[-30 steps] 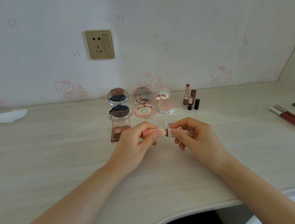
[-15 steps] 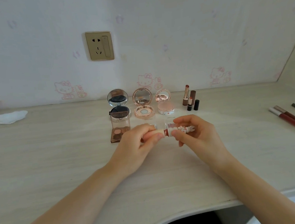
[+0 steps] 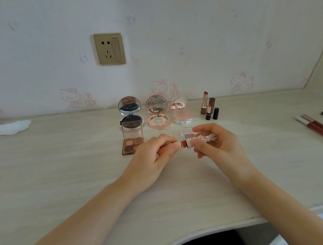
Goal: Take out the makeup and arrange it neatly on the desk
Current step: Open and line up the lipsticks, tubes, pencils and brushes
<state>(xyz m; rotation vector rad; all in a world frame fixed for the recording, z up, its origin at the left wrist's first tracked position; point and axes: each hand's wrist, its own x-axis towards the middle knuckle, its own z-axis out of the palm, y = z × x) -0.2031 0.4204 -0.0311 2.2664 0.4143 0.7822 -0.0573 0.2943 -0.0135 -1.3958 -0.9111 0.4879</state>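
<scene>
Hands (image 3: 150, 158) (image 3: 216, 147) raised slightly — lipstick (image 3: 185, 143) pinched between both grips.

Lipstick (image 3: 185, 144) mostly covered by fingers of both hands (only red midsection shows). Pencils (image 3: 319, 129) cut by right edge. Compact (image 3: 182, 117) print too small to read.

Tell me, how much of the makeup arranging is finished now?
Done: three round open compacts and upright lipsticks stand in a row. In hand: left hand and right hand grip a small pink lipstick. Left: long red pencils at the desk's right edge.
</scene>
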